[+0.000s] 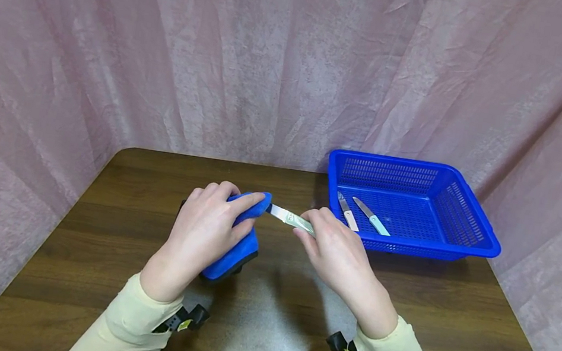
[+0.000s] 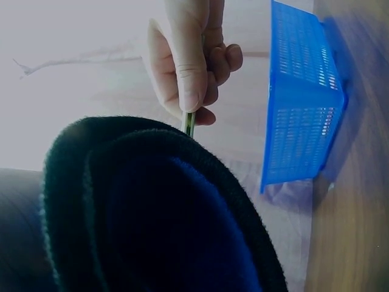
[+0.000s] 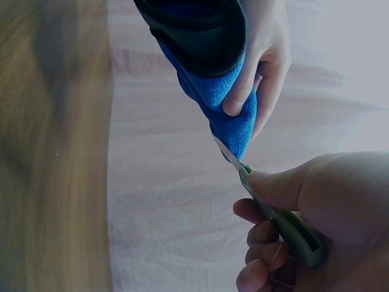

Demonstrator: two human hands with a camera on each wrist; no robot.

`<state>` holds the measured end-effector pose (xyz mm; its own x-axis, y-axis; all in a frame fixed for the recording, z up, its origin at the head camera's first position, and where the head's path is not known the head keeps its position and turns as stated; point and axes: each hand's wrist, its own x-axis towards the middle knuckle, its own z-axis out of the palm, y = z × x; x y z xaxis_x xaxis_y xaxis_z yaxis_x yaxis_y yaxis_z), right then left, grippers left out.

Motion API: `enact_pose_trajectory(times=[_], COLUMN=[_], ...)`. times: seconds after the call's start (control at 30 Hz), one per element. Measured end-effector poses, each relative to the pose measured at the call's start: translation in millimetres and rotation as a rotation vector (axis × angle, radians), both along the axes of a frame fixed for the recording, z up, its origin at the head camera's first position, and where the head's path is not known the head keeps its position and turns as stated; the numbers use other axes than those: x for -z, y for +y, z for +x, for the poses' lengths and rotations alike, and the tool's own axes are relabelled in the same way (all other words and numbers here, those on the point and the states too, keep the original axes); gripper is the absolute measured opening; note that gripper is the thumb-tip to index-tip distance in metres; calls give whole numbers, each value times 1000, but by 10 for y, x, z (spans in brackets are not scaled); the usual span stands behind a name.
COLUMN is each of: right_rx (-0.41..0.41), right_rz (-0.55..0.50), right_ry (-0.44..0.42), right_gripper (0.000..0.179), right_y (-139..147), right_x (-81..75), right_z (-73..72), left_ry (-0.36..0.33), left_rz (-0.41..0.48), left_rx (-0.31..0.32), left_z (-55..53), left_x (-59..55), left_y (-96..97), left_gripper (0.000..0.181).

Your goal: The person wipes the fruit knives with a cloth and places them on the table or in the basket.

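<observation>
My left hand (image 1: 205,229) grips a folded blue cloth (image 1: 230,260) with dark edging, its thumb and fingers pinching one end of it. That pinched end wraps over the tip of a knife's blade. The knife (image 1: 299,222) has a pale green handle and a short silver blade. My right hand (image 1: 336,253) grips its handle, the blade pointing left toward the cloth. In the right wrist view the blue cloth (image 3: 240,125) covers the far part of the blade, and the thumb presses along the green handle (image 3: 285,228). The dark-edged cloth (image 2: 176,213) fills much of the left wrist view.
A blue plastic basket (image 1: 465,249) with mesh walls stands at the back right of the wooden table (image 1: 107,223). Inside lie a knife with a pink handle (image 1: 351,219) and one with a light turquoise handle (image 1: 379,225). A pink curtain (image 1: 253,64) hangs behind the table.
</observation>
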<state>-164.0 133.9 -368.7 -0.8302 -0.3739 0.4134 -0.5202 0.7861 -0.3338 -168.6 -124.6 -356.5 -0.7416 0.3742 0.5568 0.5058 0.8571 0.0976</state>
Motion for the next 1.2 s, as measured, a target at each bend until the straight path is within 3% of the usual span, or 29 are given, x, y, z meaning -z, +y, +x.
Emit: enact_pose_trajectory(times=[1.2], right_rx=[-8], right_rz=[-6], right_ry=[-2], right_gripper=[16], right_y=[6], right_x=[-20], right_z=[5], left_ry=[-22], left_rz=[12], left_rx=[-27], left_z=[-19], left_x=[-12], left_y=[-56], left_gripper=[43])
